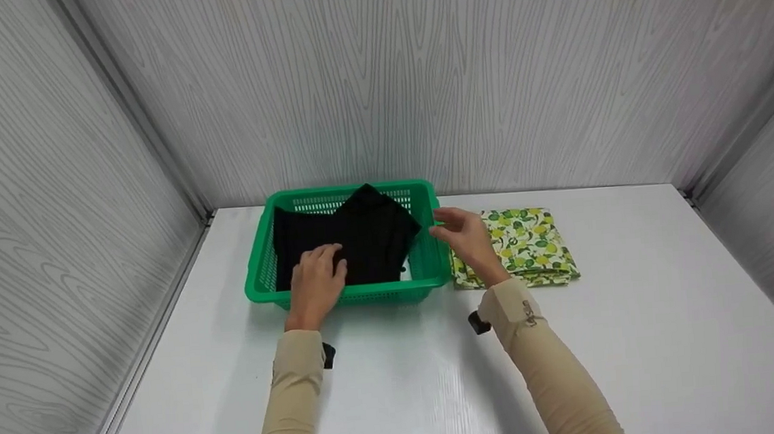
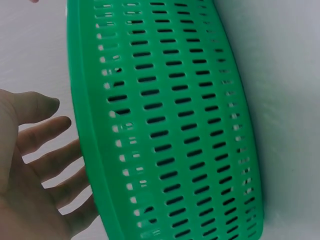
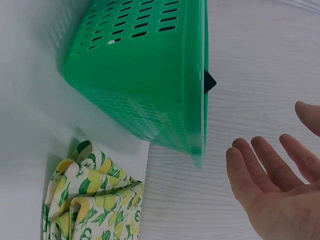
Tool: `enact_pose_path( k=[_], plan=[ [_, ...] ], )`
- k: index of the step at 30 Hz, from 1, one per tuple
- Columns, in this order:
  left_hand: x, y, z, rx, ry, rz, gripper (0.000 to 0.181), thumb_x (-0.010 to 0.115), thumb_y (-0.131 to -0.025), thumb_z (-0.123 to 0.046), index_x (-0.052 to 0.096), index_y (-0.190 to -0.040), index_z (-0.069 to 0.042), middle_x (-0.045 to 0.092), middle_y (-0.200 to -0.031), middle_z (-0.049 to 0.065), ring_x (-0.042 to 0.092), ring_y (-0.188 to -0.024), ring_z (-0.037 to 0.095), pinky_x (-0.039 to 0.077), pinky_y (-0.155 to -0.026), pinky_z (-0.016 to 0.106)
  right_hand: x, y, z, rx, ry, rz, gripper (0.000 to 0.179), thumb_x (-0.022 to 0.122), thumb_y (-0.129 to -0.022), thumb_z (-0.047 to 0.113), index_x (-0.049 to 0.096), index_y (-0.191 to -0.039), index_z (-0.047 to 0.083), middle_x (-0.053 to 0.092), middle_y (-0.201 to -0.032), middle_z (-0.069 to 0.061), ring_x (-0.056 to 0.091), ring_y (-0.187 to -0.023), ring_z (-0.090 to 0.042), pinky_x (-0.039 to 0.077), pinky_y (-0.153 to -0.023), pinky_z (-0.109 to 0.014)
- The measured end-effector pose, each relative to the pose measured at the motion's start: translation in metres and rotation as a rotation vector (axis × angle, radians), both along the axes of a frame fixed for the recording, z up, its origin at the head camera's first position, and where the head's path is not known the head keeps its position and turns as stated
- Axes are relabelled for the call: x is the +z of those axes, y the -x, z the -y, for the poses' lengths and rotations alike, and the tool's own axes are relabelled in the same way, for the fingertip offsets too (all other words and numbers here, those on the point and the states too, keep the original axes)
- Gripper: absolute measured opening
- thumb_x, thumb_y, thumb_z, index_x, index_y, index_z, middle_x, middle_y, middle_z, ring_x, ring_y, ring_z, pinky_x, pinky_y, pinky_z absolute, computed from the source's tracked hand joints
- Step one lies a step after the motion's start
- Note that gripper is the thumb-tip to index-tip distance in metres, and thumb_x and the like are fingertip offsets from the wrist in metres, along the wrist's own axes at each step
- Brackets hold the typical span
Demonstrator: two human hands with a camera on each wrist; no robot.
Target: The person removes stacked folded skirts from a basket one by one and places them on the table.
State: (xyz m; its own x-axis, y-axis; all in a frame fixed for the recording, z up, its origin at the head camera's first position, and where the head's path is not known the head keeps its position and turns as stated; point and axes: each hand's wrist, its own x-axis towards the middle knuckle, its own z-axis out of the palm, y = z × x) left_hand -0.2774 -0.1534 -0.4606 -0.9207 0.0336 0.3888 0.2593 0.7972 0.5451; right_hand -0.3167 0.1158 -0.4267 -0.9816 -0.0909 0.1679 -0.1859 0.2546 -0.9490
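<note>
Both hands were bare and gripped nothing. Over the front left part of the basket, the left hand (image 1: 318, 281) was held palm down with its fingers loosely bent and slightly spread, above a piece of plain black folded fabric (image 1: 375, 238); whether the fingertips touched the fabric could not be told. The right hand (image 1: 468, 238) was near the basket's right rim, its thumb well parted from relaxed fingers, and the right wrist view showed a gap between those fingers and the rim.

The black fabric lay inside a rectangular green plastic basket (image 1: 348, 291) with slotted walls, filling its left and middle. One pointed corner of the fabric rose at the back, and the right wrist view showed a dark tip jutting past the rim. At the front right inside the basket was a small white patch with a dark mark, too small to identify.

Just to the right of the basket lay a folded white cloth printed with yellow lemons and green leaves (image 1: 528, 241), partly hidden by the right hand. Basket and printed cloth rested on a white table (image 1: 399, 393), near a pale wood-grain wall (image 1: 419, 85). Long beige sleeves (image 1: 297, 387) covered both forearms.
</note>
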Motion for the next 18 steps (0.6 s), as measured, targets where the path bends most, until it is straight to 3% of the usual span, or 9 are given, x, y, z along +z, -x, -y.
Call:
enact_pose_path(
  k=[10, 18],
  plan=[
    [0.0, 0.005, 0.017, 0.052, -0.015, -0.033, 0.031, 0.065, -0.099, -0.01, 0.067, -0.127, 0.003, 0.064, -0.13, 0.022, 0.055, -0.121, 0.042, 0.042, -0.101, 0.058, 0.003, 0.01, 0.025, 0.046, 0.037, 0.052, 0.041, 0.064, -0.098, 0.004, 0.058, -0.137, -0.008, 0.06, -0.135, -0.025, 0.057, -0.126, -0.035, 0.047, -0.102, -0.042],
    [-0.007, 0.006, 0.026, 0.076, -0.038, 0.004, 0.032, 0.064, -0.1, -0.012, 0.066, -0.128, 0.003, 0.063, -0.131, 0.021, 0.054, -0.122, 0.041, 0.041, -0.103, 0.056, 0.001, 0.013, 0.04, 0.083, 0.057, 0.13, 0.041, 0.064, -0.099, 0.004, 0.057, -0.137, -0.008, 0.059, -0.135, -0.027, 0.061, -0.12, -0.034, 0.051, -0.097, -0.04]
  ],
)
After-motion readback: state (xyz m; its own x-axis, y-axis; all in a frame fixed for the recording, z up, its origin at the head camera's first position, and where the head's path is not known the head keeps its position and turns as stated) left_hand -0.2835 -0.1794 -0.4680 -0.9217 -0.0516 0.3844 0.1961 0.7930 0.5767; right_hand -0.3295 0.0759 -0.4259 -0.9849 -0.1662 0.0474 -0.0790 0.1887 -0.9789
